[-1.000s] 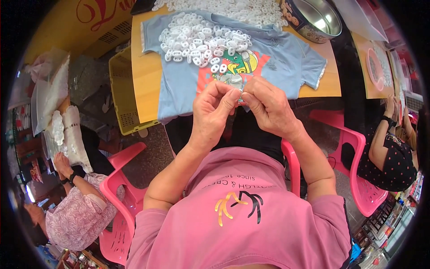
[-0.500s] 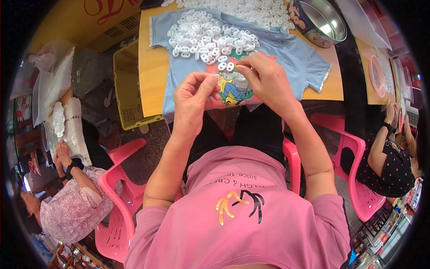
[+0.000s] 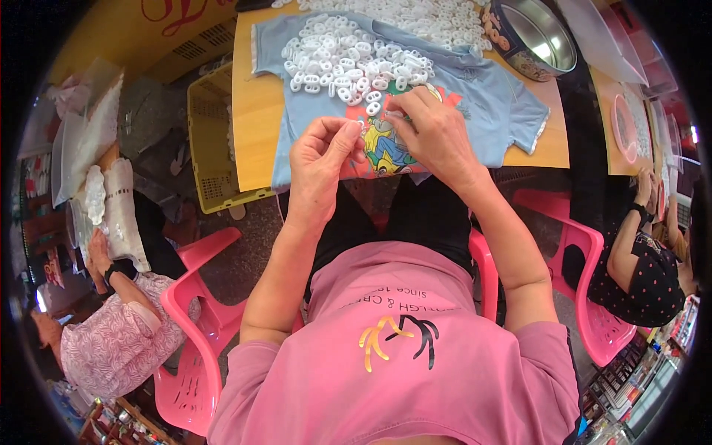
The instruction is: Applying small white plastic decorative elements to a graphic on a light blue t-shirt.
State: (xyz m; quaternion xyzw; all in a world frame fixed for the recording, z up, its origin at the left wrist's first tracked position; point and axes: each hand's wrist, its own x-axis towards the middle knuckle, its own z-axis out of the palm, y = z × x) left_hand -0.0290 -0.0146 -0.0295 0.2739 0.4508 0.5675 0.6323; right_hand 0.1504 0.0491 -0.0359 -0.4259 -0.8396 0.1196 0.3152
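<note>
Surface (image 3: 254, 148) of tan wood, one, bears one light-blue cloth T-shirt (image 3: 491, 111); on it, white two-holed ovals (image 3: 345, 59) heap uncountably. My left fingers (image 3: 345, 136) clamp one small white piece (image 3: 362, 127); whether my right fingers (image 3: 417, 105) grip, I cannot tell. One oval beside them earlier no longer shows.

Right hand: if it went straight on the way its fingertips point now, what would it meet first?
Probably the nearest white two-holed piece, at the near edge of the pile. The right hand may pass above it, though; its height over the shirt is unclear.
</note>
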